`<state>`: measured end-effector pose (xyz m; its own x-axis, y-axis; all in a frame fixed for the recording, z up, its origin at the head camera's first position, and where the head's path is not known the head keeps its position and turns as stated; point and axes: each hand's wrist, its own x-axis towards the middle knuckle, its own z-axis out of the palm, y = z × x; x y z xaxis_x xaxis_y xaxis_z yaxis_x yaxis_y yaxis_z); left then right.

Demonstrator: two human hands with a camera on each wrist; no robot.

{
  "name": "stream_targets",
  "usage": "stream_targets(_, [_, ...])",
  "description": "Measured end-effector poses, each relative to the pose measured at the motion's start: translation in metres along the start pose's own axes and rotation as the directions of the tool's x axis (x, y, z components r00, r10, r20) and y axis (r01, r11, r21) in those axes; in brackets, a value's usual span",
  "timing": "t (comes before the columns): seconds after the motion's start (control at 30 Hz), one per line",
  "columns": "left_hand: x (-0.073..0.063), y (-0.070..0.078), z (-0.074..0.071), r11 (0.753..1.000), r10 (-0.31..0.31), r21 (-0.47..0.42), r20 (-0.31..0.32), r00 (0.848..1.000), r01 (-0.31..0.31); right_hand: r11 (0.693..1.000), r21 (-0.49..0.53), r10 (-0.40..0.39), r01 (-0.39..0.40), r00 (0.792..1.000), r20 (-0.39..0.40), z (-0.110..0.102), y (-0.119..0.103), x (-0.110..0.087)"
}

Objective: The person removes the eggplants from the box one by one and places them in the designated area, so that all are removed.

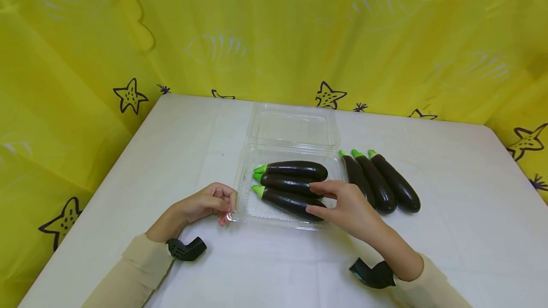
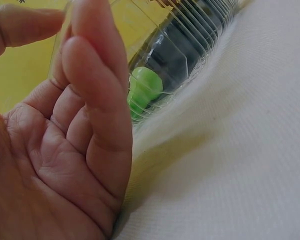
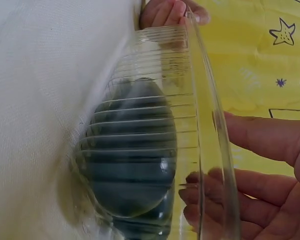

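A clear plastic clamshell container [image 1: 258, 209] lies opened on the table, its lid [image 1: 293, 126] folded back. Inside it, three eggplants lie side by side with green stems to the left: a back one [image 1: 297, 170], a middle one [image 1: 280, 182] and a front one [image 1: 287, 202]. The left hand [image 1: 211, 202] pinches the container's front left corner between thumb and fingers. Over the right ends of the front and middle eggplants hovers the right hand [image 1: 348, 208], thumb and fingers spread apart. Through the wall in the right wrist view, its fingertips [image 3: 192, 195] appear above the eggplants [image 3: 135, 150].
Three more eggplants [image 1: 376, 184] lie in a slanted row right of the container, close against its side. A white cloth [image 1: 171, 156] covers the table. Yellow patterned sheeting [image 1: 257, 61] hangs behind and at both sides.
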<state>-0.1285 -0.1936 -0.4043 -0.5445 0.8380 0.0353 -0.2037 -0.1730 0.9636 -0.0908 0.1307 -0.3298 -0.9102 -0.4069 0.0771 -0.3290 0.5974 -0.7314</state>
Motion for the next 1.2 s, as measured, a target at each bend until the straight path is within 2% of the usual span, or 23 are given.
stream_targets(0.23, [0.001,-0.001,0.0,1.0,-0.004,-0.011,0.003,1.0,0.004,1.0,-0.031,-0.006,0.007,1.0,0.023,0.003,0.001,0.003])
stream_targets(0.5, [0.001,0.0,-0.001,1.0,-0.009,-0.009,0.003,1.0,0.009,0.998,-0.069,-0.002,0.008,0.996,0.089,0.008,0.005,0.008])
stream_targets(0.8, [0.001,0.0,0.0,1.0,-0.016,-0.011,-0.006,1.0,0.016,0.99,-0.141,0.007,0.012,0.991,0.133,0.011,-0.002,0.012])
stream_targets(1.2, [0.0,-0.001,0.0,1.0,-0.009,-0.01,-0.004,1.0,0.009,0.978,-0.207,0.048,-0.02,0.99,0.13,0.016,-0.002,0.015])
